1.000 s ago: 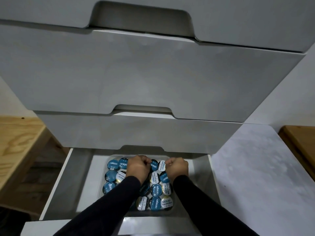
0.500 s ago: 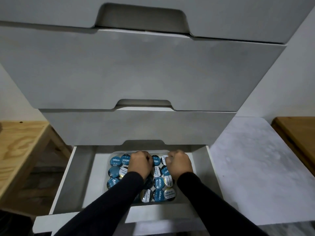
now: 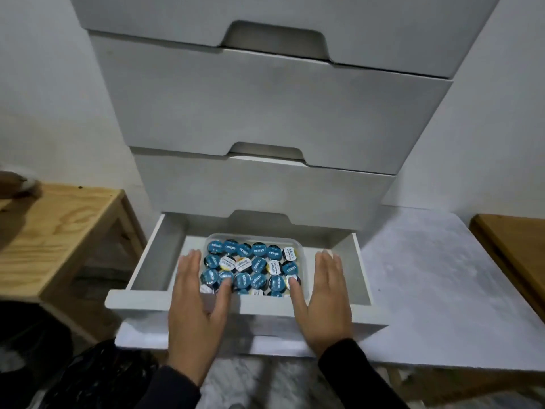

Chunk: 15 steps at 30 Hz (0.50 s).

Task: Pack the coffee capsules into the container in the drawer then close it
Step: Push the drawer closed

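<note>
Both hands flat over drawer (image 3: 236,305) front, left hand (image 3: 196,308) and right hand (image 3: 323,302) fingers straight, holding nothing. Capsules (image 3: 253,264) fill container (image 3: 299,242) inside drawer. Likely poised to push it shut.

Both my hands spread flat over the open drawer of capsules

My left hand (image 3: 197,308) and right hand (image 3: 323,299) hover palm-down with fingers (image 3: 188,265) straight, one at each side of the clear container (image 3: 300,248) sitting in the open bottom drawer (image 3: 141,301). Blue and pale coffee capsules (image 3: 259,264) fill the container in rows, lids up. Above, three white drawers (image 3: 265,104) are shut. A wooden worktop (image 3: 59,231) stands to the left, a pale marbled one (image 3: 436,284) to the right.
</note>
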Motion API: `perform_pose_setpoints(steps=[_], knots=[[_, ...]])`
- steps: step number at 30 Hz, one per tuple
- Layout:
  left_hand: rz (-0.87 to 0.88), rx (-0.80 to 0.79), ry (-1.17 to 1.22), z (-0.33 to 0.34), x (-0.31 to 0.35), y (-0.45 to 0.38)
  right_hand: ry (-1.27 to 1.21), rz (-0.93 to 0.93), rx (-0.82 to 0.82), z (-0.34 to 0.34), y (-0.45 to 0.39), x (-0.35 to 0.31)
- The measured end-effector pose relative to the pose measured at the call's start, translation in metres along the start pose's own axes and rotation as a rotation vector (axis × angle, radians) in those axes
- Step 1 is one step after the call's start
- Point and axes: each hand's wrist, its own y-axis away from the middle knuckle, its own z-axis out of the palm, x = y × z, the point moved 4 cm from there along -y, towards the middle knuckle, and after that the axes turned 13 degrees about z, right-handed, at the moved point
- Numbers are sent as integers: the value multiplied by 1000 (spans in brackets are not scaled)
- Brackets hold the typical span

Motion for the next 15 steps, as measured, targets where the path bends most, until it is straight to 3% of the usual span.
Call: perform_pose_setpoints(steps=[10, 15], knots=[[-304, 91, 3, 2, -40, 68, -107, 217, 90, -2, 71, 44], [-349, 128, 56, 17, -60, 70, -198, 357, 106, 19, 80, 55]])
